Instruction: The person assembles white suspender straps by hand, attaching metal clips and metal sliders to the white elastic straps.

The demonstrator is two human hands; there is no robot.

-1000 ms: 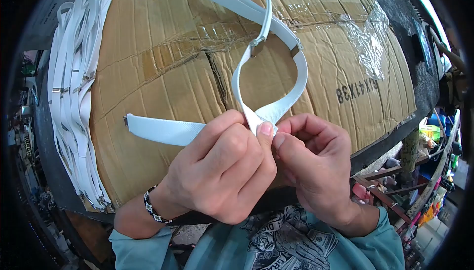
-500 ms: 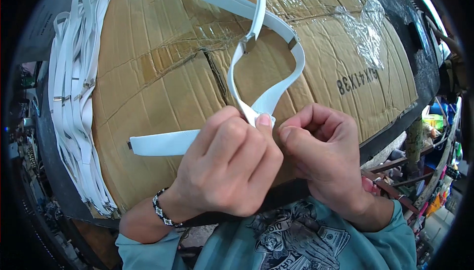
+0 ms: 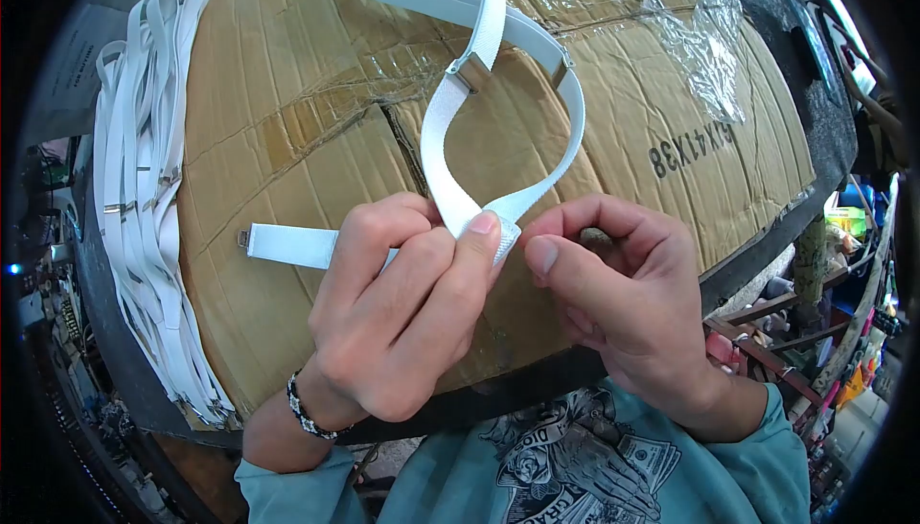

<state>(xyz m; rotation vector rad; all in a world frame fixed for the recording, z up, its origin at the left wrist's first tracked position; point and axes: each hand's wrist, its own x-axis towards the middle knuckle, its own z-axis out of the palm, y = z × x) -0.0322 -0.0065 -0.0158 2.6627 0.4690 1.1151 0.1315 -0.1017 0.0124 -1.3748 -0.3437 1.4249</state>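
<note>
my left grip (image 3: pixel 398 303) pinches the white strap (image 3: pixel 434 140), looped over cardboard (image 3: pixel 307 169) printed "41x38" (image 3: pixel 690 152); my right grip (image 3: pixel 628 299) is narrow, just beside, holding what i can't tell.

Strap (image 3: pixel 440 155), white, with silvery buckle (image 3: pixel 471 73). Bundle of straps (image 3: pixel 144 169), white. Cardboard (image 3: pixel 316 160), brown, lettering (image 3: pixel 661 162) black. Bench (image 3: pixel 508 383), black. Bracelet (image 3: pixel 301 413), black-and-white pattern. Shirt (image 3: pixel 431 486), teal, bearing a black, grey and white print (image 3: pixel 580 466).

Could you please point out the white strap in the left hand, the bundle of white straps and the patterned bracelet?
White strap (image 3: pixel 434 145): head view, on its loop's left side.
Bundle of white straps (image 3: pixel 165 241): head view, around mid-length.
Patterned bracelet (image 3: pixel 300 412): head view, on its band.
</note>
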